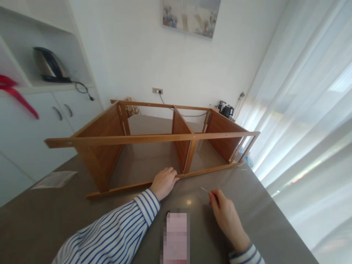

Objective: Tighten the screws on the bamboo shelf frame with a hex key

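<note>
A brown wooden shelf frame lies on its side on the grey table, with three upright panels and long rails. My left hand, in a blue and white striped sleeve, rests with curled fingers on the frame's near bottom rail, close to the middle panel. My right hand lies on the table to the right, its fingers pinched on a small thin pale piece that I cannot name.
A phone lies on the table near me. A clear plastic bag lies at the left. White cupboards with a kettle stand at the left, and a second kettle sits behind the frame. Sheer curtains hang at the right.
</note>
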Tool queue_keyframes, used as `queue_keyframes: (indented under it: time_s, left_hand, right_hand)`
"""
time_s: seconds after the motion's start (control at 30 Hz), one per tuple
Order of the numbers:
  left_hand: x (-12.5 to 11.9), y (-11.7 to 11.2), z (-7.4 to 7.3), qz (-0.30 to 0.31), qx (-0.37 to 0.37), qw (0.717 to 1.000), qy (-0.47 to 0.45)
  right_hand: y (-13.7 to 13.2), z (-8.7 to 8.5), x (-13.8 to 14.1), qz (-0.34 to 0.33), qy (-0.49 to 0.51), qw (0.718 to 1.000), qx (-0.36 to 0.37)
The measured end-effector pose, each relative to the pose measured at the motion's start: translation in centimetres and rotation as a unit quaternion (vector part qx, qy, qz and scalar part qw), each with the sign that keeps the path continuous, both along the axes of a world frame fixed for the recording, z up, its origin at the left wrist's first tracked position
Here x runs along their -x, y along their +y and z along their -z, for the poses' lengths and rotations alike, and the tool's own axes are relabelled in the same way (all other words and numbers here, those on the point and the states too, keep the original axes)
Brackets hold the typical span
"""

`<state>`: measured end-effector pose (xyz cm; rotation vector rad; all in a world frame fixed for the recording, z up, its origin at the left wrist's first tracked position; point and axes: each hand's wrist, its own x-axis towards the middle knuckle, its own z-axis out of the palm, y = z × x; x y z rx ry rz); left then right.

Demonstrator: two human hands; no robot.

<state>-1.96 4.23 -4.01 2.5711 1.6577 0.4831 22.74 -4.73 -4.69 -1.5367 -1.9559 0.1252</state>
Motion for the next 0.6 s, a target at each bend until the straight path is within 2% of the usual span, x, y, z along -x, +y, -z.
queue_keyframes:
  time_s: [0.07,0.13,0.3,0.37,0.43,0.6]
  left_hand:
    - [-0.1,-0.2,-0.8,-0.001,0.002,1.000,0.005]
    - [-0.1,-0.5,-2.1,-0.005,0.010,1.000,0.015]
    - [0.4,-1.3,-7.0,0.003,0.019,0.999,0.040]
    - [0.8,-1.7,-8.5,0.004,0.010,0.999,0.039]
    - [1.1,-2.1,-9.3,-0.008,-0.004,0.999,0.039]
    - [1.6,-2.7,-9.5,-0.028,-0.021,0.998,0.052]
  right_hand:
    - [0.7,-1.2,0.7,-0.010,0.005,1.000,-0.007]
    - [1.5,-2.6,1.7,-0.019,0.004,1.000,-0.015]
    - [3.5,-5.3,4.5,-0.021,0.002,0.998,-0.052]
    - [3.7,-5.4,5.5,-0.015,0.020,0.995,-0.093]
    - [3.6,-5.1,6.2,-0.019,0.035,0.989,-0.145]
    - [2.8,-3.6,6.5,-0.051,0.003,0.977,-0.206]
